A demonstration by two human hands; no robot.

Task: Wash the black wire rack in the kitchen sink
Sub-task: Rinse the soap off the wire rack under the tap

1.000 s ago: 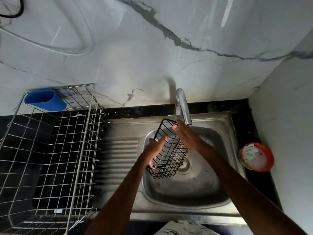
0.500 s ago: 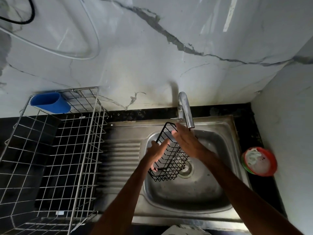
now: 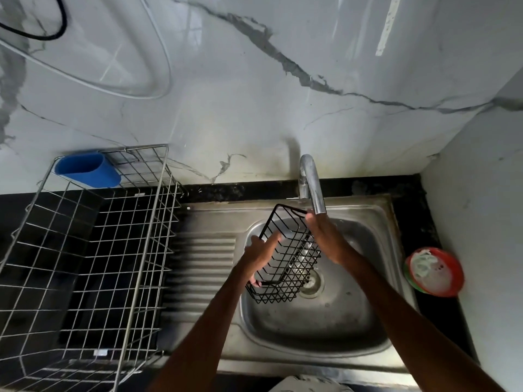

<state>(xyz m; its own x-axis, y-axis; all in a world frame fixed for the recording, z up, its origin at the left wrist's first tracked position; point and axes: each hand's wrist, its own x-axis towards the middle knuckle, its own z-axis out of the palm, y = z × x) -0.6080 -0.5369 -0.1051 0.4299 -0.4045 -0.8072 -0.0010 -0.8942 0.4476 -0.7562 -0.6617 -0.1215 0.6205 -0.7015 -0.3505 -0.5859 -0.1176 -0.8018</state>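
Note:
A small black wire rack [image 3: 287, 267] hangs tilted over the steel sink [image 3: 317, 329], just below the curved faucet [image 3: 311, 182]. My left hand [image 3: 260, 254] grips its left side, with fingers curled under the lower rim and the forefinger lying along the upper edge. My right hand [image 3: 325, 239] rests flat against the rack's right side, fingers straight and reaching to the top rim under the spout. The drain [image 3: 311, 282] shows beneath the rack. I cannot tell whether water is running.
A large silver wire dish rack [image 3: 93, 250] with a blue cup holder [image 3: 87, 171] stands on the black counter at the left. A red bowl with white soap [image 3: 434, 271] sits right of the sink. The ribbed drainboard [image 3: 203, 267] lies between rack and basin.
Both hands and the black rack stay almost as they were under the faucet. My view has tilted slightly, so everything sits a little lower in frame.

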